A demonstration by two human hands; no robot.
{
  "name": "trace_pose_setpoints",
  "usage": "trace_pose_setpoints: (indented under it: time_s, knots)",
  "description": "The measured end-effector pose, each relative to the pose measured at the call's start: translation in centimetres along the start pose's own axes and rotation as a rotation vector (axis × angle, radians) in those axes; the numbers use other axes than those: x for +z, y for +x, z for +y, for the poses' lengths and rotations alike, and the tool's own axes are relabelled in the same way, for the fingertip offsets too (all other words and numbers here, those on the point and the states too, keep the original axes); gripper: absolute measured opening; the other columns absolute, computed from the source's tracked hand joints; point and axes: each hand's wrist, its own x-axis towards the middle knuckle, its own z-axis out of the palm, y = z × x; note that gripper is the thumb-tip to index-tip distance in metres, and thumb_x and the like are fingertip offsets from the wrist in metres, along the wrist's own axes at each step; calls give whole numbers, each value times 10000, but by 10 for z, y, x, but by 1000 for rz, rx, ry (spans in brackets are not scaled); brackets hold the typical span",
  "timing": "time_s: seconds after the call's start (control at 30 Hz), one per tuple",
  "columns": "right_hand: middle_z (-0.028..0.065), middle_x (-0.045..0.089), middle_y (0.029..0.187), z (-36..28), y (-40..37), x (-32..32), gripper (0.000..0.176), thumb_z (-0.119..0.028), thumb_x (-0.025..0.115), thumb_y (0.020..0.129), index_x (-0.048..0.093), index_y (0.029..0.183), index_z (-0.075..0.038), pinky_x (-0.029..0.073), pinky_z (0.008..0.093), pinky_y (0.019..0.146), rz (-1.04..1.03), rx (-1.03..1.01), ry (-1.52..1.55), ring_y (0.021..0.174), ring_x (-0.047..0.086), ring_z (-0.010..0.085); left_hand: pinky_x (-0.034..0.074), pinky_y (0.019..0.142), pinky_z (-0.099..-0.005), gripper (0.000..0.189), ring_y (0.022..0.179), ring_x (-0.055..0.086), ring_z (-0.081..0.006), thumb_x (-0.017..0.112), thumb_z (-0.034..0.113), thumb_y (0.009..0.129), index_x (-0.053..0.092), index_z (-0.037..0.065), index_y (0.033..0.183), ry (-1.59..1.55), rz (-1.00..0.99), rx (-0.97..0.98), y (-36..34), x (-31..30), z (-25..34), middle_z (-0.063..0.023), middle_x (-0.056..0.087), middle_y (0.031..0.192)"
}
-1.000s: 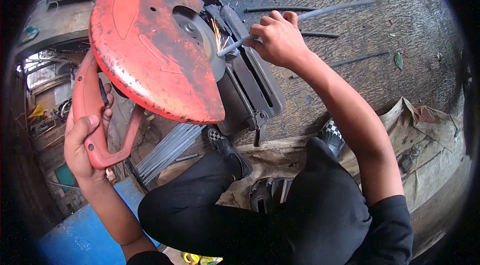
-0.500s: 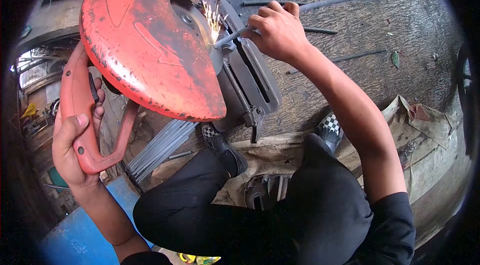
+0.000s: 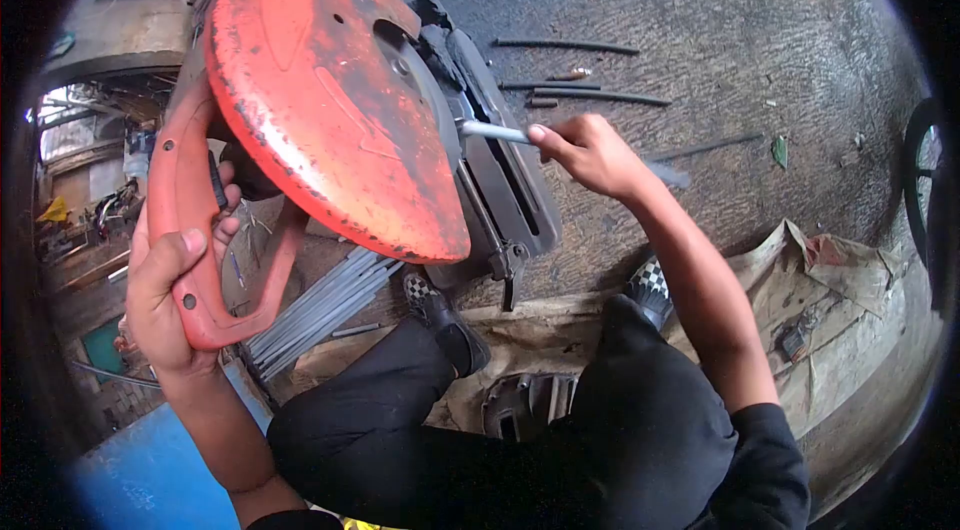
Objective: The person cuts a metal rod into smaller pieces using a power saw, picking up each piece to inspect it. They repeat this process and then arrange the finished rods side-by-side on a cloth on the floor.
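Observation:
The worn red blade guard [image 3: 330, 120] of a cut-off saw fills the upper left of the head view. My left hand [image 3: 165, 295] is closed round its red handle [image 3: 200, 305], thumb on top and fingertips near the dark trigger. A grey metal rod [image 3: 495, 133] is in my right hand [image 3: 592, 158], thumb pressed along it. Its near end lies over the saw's dark base [image 3: 510, 205], close beside the blade [image 3: 440, 105]. Past my hand, the rod's other end is smeared by motion. No sparks show at the blade.
Several dark rod pieces [image 3: 605, 95] lie on the rough ground right of the saw. A bundle of grey rods [image 3: 325, 305] lies below the guard. Crumpled cloth [image 3: 840, 280] covers ground around my shoes. A blue surface [image 3: 165, 465] is at lower left.
The sparks at the blade have stopped. My right hand has moved down with the rod, which has swung to a different slant. The saw head and my left hand appear shifted slightly right and down.

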Motion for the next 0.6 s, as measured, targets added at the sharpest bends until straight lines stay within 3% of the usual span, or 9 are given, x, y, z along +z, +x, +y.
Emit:
trace_pose_setpoints:
  time_s: [0.03,0.1,0.13,0.17,0.23,0.4,0.6]
  knots:
    - [104,530,544,4,-4,1,577,-512,502,924,638,653,-21,419,343,562,0,-11,-10,541,540,211,442,918,-322,693,1093,537,-249,523,122,746,329,-94,1375,-2,11,-2,-1,0,0,-232,497,1256]
    - [29,486,538,14,-8,4,619,-518,445,956,611,634,-16,378,333,514,-31,34,332,518,459,149,442,919,-328,682,1098,536,-250,522,118,755,331,-87,1377,-28,-8,6,1,-5,-1,-230,497,1260]
    - [-30,423,514,14,-13,4,641,-540,380,974,574,637,-31,272,251,441,-92,17,441,457,352,77,442,920,-331,678,1097,536,-250,523,116,758,332,-87,1376,-32,-35,14,1,-5,-1,-230,495,1263]
    - [-30,411,514,11,-19,0,644,-542,397,970,561,622,-26,245,254,439,-128,42,501,454,335,73,441,921,-334,675,1096,536,-250,524,115,760,333,-87,1375,-33,-65,20,1,-6,-1,-231,493,1266]
    - [-36,412,520,13,-23,-6,642,-554,408,964,589,643,-28,263,257,437,-237,5,606,471,341,67,440,923,-337,674,1095,536,-251,530,116,759,336,-88,1371,-44,-58,24,1,-5,-1,-232,492,1268]
    - [-12,422,529,6,-30,-14,629,-534,403,969,547,637,-19,228,252,443,-291,-14,592,468,312,73,438,927,-348,668,1091,537,-255,547,117,753,351,-87,1358,-73,-17,21,0,-2,-2,-236,486,1273]
    - [29,488,554,2,-35,-14,610,-509,399,978,563,657,-17,266,249,438,-406,-50,681,462,347,80,440,927,-352,664,1087,540,-258,554,114,755,350,-87,1353,-62,-28,17,0,-3,-2,-248,481,1277]
